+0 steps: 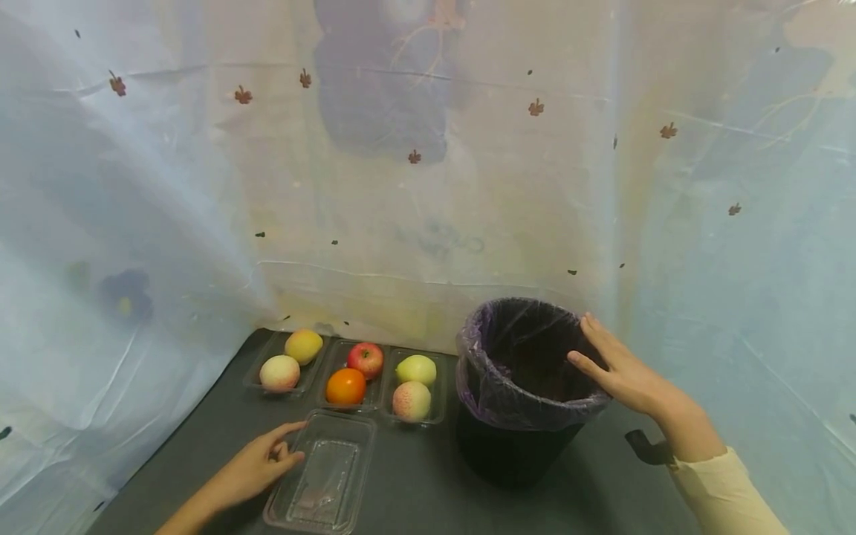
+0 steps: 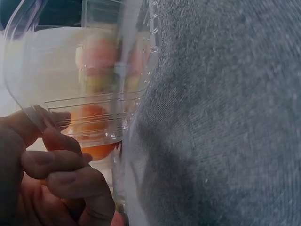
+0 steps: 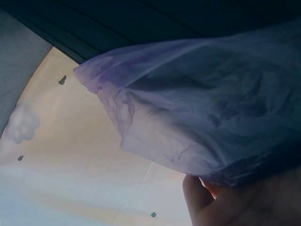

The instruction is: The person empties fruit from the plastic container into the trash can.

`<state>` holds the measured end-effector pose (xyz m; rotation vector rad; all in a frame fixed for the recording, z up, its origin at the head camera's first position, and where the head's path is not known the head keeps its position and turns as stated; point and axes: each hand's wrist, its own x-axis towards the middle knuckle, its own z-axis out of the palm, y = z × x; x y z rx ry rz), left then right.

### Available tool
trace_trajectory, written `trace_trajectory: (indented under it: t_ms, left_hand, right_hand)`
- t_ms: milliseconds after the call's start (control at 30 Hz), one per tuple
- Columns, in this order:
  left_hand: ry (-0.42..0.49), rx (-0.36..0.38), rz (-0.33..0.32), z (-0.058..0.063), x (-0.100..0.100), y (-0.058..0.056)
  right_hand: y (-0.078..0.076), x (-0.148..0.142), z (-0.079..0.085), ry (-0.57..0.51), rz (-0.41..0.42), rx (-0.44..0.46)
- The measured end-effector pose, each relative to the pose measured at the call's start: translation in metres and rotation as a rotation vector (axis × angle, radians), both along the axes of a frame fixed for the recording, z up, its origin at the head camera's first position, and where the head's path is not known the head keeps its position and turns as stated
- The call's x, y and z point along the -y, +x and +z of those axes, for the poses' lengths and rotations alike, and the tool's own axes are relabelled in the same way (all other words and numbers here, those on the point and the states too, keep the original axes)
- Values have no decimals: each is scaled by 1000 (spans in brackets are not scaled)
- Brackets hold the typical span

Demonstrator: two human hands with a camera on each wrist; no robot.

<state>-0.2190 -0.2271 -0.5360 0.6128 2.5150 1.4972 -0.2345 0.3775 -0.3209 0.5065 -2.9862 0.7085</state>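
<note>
A clear plastic container lies on the dark table in the head view, with nothing in it. My left hand is at its left side, pinching the rim between thumb and curled fingers; the left wrist view shows these fingers at the clear plastic edge. To the right stands a black bin, lined with a thin purplish bag folded over its rim. My right hand rests at the bin's right rim, fingers straight and thumb over the opening. In the right wrist view, fingertips meet the bag's edge.
Behind the clear container, three clear trays hold fruit: a yellow fruit with a peach, a red apple with an orange fruit, and a yellow-green fruit with another peach. A patterned plastic curtain hangs behind the table.
</note>
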Motion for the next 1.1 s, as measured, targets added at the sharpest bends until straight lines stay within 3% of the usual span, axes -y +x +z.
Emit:
trace_trajectory:
  t_ms: [467,733,1100]
  left_hand:
    - [-100,72,35,-3,8,0]
    - [-129,21,91,8,15,-4]
    - [-167,-66,199,25,27,-24]
  right_hand:
    - [-1,0,0,-4,-3,4]
    - [0,-1,0,-6,2,-6]
    - [0,2,2,8,-1,-6]
